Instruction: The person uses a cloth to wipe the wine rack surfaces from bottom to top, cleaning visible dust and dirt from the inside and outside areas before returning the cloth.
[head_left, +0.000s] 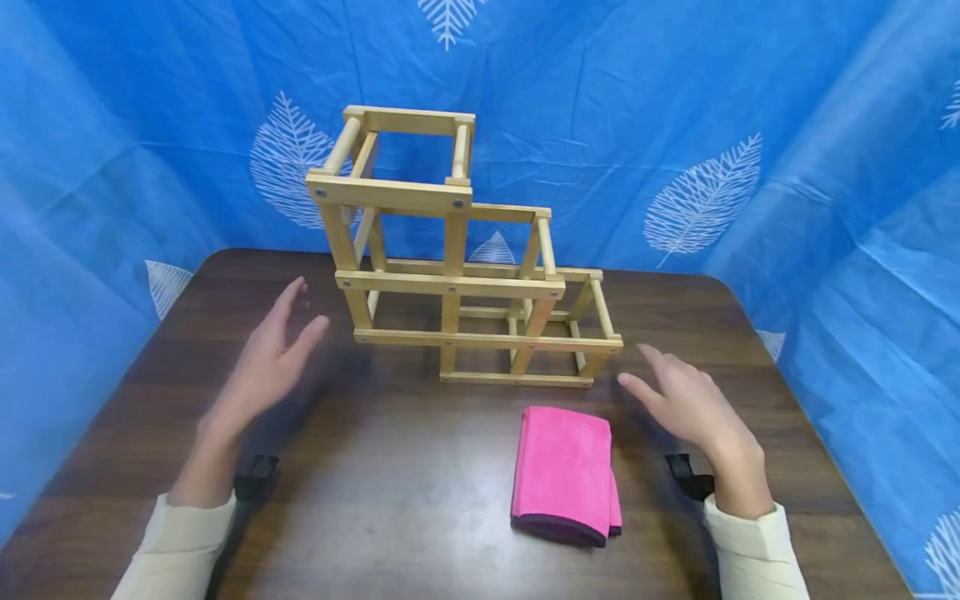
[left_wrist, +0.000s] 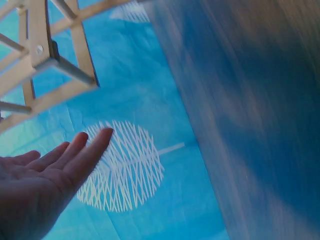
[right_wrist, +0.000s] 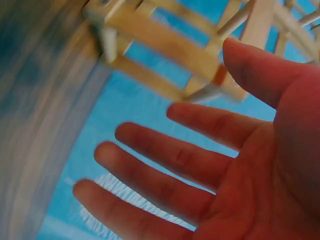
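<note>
Evidently nothing is being gripped: our left hand point(head_left: 262, 362) hangs near the tall side of the rack point(head_left: 487, 287), fingers straight and thumb well apart, while our right hand point(head_left: 693, 400) is just beside its low end, fingers spread wide. We see no contact, and judge that such a stance suits a two-sided hold. The rack stands upright towards the back of the table point(head_left: 360, 500), stepping down rightward, probably to leave us room in front. There the cloth point(head_left: 564, 475) lies neatly folded, perhaps for compactness, within easy reach.
</note>
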